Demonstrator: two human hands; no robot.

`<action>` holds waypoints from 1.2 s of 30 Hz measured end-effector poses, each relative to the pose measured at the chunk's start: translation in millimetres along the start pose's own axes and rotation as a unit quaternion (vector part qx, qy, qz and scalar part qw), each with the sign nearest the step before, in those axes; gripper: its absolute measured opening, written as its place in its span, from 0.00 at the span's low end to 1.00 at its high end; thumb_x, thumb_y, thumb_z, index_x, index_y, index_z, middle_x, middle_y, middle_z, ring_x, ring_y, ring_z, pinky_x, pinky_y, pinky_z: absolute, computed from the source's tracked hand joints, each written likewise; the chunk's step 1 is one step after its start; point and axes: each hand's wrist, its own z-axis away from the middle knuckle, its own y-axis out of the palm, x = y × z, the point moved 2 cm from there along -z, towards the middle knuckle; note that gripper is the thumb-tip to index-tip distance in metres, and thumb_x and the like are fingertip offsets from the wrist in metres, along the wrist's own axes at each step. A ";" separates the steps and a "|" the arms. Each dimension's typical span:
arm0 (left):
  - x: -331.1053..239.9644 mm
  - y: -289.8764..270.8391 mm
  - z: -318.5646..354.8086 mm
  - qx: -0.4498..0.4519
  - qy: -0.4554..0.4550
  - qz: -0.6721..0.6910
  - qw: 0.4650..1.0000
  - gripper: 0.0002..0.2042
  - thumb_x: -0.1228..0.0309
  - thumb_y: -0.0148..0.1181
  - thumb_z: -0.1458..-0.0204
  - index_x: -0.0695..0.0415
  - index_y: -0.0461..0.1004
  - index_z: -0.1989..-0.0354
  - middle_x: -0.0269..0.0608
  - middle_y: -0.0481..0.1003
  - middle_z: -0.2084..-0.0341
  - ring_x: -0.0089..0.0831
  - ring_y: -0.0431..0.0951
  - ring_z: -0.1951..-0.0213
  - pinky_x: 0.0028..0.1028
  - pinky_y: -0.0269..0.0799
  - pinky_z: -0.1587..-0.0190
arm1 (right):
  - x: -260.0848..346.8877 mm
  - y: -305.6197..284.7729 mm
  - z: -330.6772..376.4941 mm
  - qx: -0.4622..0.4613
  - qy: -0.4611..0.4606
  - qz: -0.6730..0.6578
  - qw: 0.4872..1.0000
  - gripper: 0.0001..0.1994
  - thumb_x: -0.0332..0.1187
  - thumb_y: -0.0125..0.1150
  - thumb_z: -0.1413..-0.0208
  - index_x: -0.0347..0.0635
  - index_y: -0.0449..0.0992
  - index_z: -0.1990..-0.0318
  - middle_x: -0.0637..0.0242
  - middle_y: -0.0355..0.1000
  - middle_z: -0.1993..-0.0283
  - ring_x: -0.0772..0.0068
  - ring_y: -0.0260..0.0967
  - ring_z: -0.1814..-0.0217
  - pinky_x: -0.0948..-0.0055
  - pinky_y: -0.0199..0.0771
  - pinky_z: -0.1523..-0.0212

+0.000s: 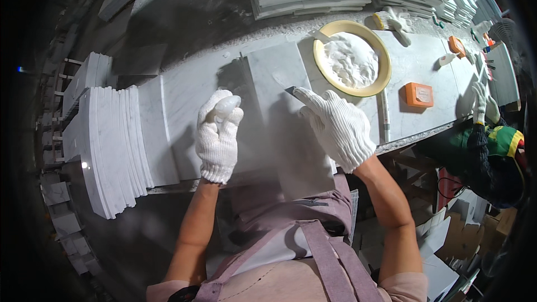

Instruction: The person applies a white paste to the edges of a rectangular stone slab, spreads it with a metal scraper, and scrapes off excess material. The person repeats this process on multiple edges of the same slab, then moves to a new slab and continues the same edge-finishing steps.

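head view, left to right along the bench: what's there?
Fanned stack of marble tiles → left hand on the marble slab → right hand holding a scraper blade → yellow dish of white paste → orange block → another person's gloved hand.

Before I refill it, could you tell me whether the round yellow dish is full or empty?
Partly full: white putty-like paste covers the round yellow dish's floor.
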 end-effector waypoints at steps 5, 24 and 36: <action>12.6 2.5 -21.3 0.006 0.042 -0.145 0.988 0.23 0.75 0.73 0.44 0.55 0.77 0.38 0.44 0.81 0.47 0.37 0.80 0.44 0.36 0.76 0.39 | 22.9 16.5 38.9 -0.097 0.009 -0.206 0.974 0.25 0.32 0.68 0.40 0.58 0.77 0.33 0.60 0.76 0.66 0.54 0.77 0.66 0.59 0.77 0.66; -9.3 24.9 -61.7 0.010 0.438 -0.486 0.757 0.23 0.76 0.73 0.58 0.51 0.83 0.49 0.35 0.78 0.59 0.39 0.80 0.54 0.45 0.76 0.40 | 30.4 28.0 63.9 -0.121 -0.039 -0.171 0.977 0.30 0.23 0.69 0.45 0.52 0.78 0.33 0.68 0.78 0.71 0.60 0.76 0.71 0.64 0.76 0.68; -17.2 30.3 -67.3 0.044 0.414 -0.501 0.759 0.19 0.78 0.66 0.55 0.53 0.83 0.51 0.37 0.80 0.67 0.42 0.81 0.61 0.47 0.76 0.44 | 27.0 34.8 64.3 -0.146 -0.049 -0.157 0.976 0.32 0.33 0.70 0.44 0.66 0.73 0.30 0.70 0.73 0.71 0.64 0.73 0.73 0.64 0.72 0.74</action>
